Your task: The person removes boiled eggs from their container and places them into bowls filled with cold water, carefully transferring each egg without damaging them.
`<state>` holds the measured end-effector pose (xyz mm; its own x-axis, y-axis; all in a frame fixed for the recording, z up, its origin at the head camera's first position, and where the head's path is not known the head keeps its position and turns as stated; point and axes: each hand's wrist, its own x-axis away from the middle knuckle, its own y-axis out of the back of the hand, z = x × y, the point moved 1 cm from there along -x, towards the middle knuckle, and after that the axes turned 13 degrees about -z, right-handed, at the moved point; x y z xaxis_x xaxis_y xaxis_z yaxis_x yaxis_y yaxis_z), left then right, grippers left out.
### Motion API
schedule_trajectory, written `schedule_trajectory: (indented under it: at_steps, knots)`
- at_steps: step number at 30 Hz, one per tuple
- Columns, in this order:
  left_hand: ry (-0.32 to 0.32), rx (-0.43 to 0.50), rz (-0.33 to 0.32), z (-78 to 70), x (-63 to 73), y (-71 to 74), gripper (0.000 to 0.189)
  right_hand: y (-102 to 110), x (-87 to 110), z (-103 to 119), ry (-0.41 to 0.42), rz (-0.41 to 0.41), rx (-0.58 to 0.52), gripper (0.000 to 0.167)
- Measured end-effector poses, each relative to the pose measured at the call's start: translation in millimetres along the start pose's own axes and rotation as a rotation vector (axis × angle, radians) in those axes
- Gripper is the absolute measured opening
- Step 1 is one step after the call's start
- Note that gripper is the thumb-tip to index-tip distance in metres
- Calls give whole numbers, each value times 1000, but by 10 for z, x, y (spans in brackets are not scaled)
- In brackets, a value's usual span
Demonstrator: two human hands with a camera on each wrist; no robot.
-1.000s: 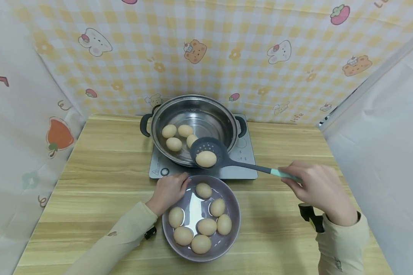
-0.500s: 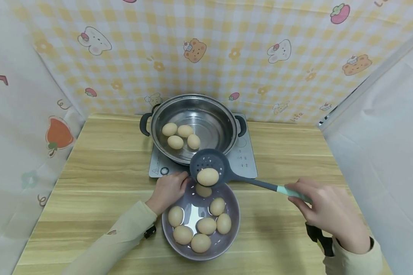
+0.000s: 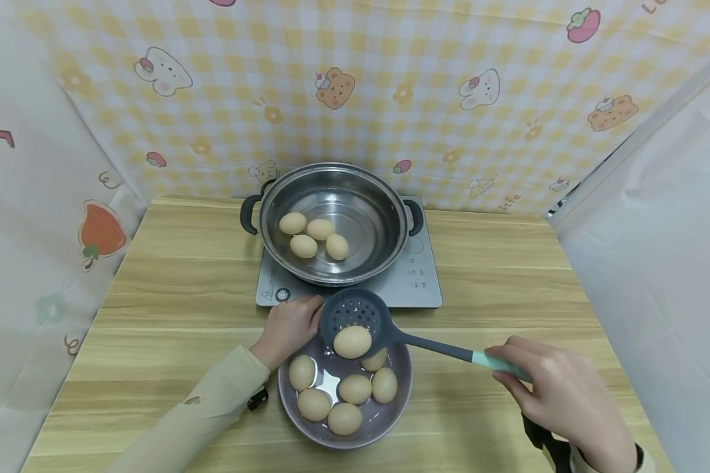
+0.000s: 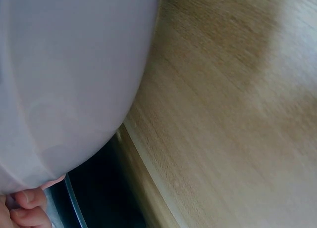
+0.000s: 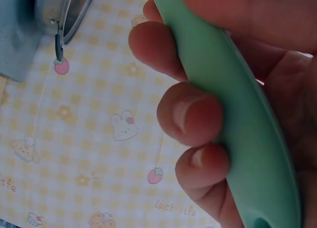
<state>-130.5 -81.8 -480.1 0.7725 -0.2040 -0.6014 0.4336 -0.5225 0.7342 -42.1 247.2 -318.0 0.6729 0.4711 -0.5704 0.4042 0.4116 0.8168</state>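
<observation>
My right hand (image 3: 553,387) grips the mint-green handle (image 5: 228,99) of a dark grey skimmer (image 3: 355,303), its fingers curled round it. One brown egg (image 3: 352,342) lies in the skimmer's perforated head, over the far side of a purple-grey bowl (image 3: 383,420). Several eggs (image 3: 345,418) sit in that bowl, and the skimmer partly hides one. At the bowl's far left rim, my left hand (image 3: 288,330) holds on, with curled fingertips (image 4: 30,197) showing under the edge in the left wrist view. Behind, several eggs (image 3: 319,228) lie in a steel pot (image 3: 369,220).
The pot stands on a flat silver induction cooker (image 3: 417,297), its black handles (image 3: 415,218) sticking out at both sides. A wood-grain table (image 3: 189,276) carries everything. Yellow checked cloth (image 3: 367,131) hangs at the back, and white sheets close in both sides.
My right hand has brought the skimmer with its egg from the pot's near rim toward me, over the bowl. One egg in the pot has shifted slightly. The left hand stays at the bowl.
</observation>
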Motion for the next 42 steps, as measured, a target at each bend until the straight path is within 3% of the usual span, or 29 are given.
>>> schedule_trajectory:
  at_steps: [2, 5, 6, 9, 11, 22, 27, 33, 37, 38, 42]
  knots:
    - [-5, -6, -4, 1, 0, -1, 13, -8, 29, 12, -18, 14, -3, 42]
    - [-18, -19, -7, -2, 2, 5, 12, -28, 63, 27, -32, 36, 6, 13]
    - [-22, -23, -6, -2, 4, 6, 11, -37, 72, 32, -36, 44, 5, 12]
    - [-27, -29, -2, -6, 7, 10, 10, -71, 95, 50, -48, 63, 15, 30]
    - [-25, -31, 1, -7, 9, 10, 9, -96, 110, 61, -59, 73, 13, 32]
    - [-15, -48, 31, -14, 1, 18, 11, -273, 170, 53, -55, 83, 18, 32]
    - [-18, -48, 32, -19, -2, 24, 11, -327, 177, 16, -33, 49, 27, 33]
    - [-18, -46, 33, -17, -6, 16, 11, -372, 182, -18, 7, 12, 13, 15]
    - [-18, -43, 30, -16, -8, 15, 12, -395, 178, -30, 21, -4, 10, 13]
    - [-17, -43, 30, -16, -8, 15, 12, -399, 175, -31, 25, -12, 5, 20]
    - [-17, -45, 32, -18, -7, 19, 12, -418, 171, -38, 52, -38, 0, 8]
